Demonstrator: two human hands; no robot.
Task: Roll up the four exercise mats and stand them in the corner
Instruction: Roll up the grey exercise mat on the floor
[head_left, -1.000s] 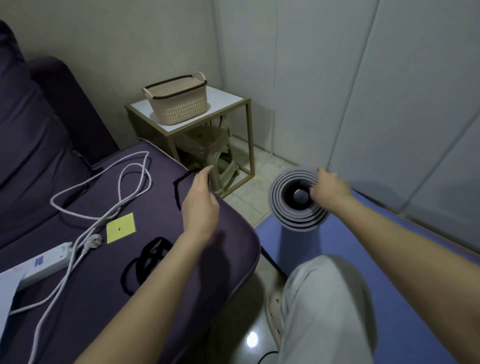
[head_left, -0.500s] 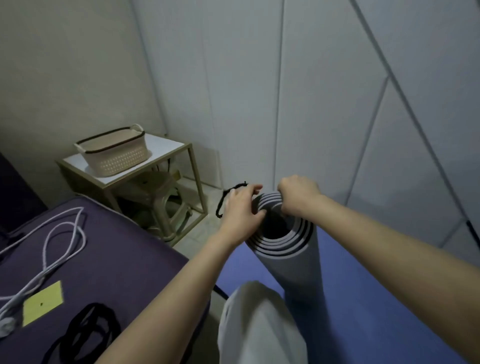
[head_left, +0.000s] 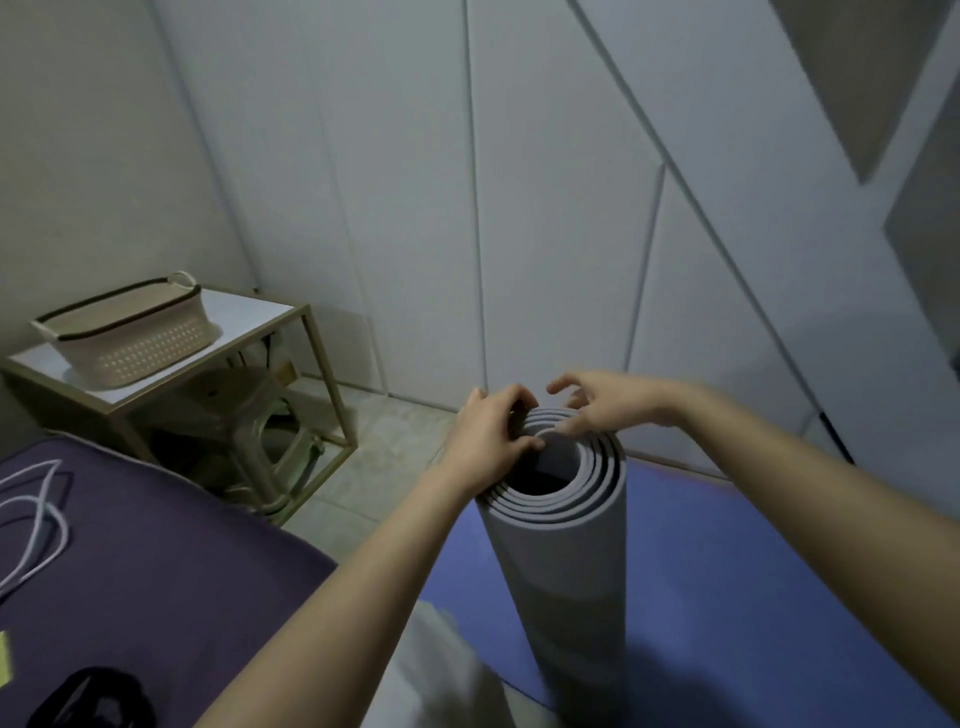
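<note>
A grey exercise mat (head_left: 569, 566), rolled into a tube, stands upright on the floor in front of me. Its spiral top end faces the camera. My left hand (head_left: 491, 436) grips the left side of the top rim, thumb inside the roll and fingers curled over the outer edge. My right hand (head_left: 605, 402) hovers at the far rim with fingers loosely spread, its fingertips touching the edge. A blue mat (head_left: 753, 582) lies flat on the floor under and to the right of the roll.
A purple sofa (head_left: 171, 587) fills the lower left, with a white cable (head_left: 36, 519) and black straps (head_left: 96, 696) on it. A gold-framed side table (head_left: 249, 322) holds a beige basket (head_left: 130, 332), with a stool (head_left: 249, 415) beneath. White panelled walls (head_left: 545, 208) stand behind.
My left hand came from the sofa with a black strap to the roll's top rim and grips it. My right hand has released its grip and spread its fingers.
</note>
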